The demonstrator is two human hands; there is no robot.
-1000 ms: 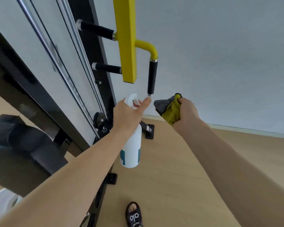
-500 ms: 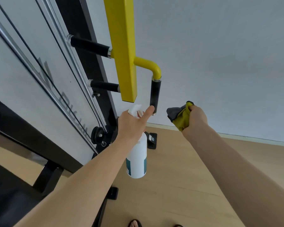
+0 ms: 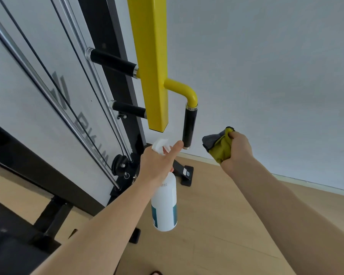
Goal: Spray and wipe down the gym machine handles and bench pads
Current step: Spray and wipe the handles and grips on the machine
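Observation:
My left hand (image 3: 159, 163) grips a white spray bottle (image 3: 164, 203) by its neck, the white nozzle raised just left of a black vertical handle grip (image 3: 189, 128). That grip hangs from a yellow bent tube on the yellow machine arm (image 3: 151, 62). My forefinger stretches up to the grip's lower end. My right hand (image 3: 239, 149) is closed around a bunched yellow and grey cloth (image 3: 218, 145), held a little to the right of the grip and apart from it. Two more black handle grips (image 3: 112, 62) (image 3: 130, 110) stick out left of the yellow arm.
Chrome guide rods (image 3: 99, 92) and black cables run along the machine's white panel. A pulley (image 3: 120, 165) and a black frame foot (image 3: 185, 173) sit low near the wooden floor (image 3: 226, 225). A grey wall (image 3: 266, 66) stands behind. Dark bench parts fill the lower left.
The view has tilted upward, so the yellow arm and handles sit lower and larger. Both hands keep their hold and stay near the vertical grip; the bench pad has left the frame.

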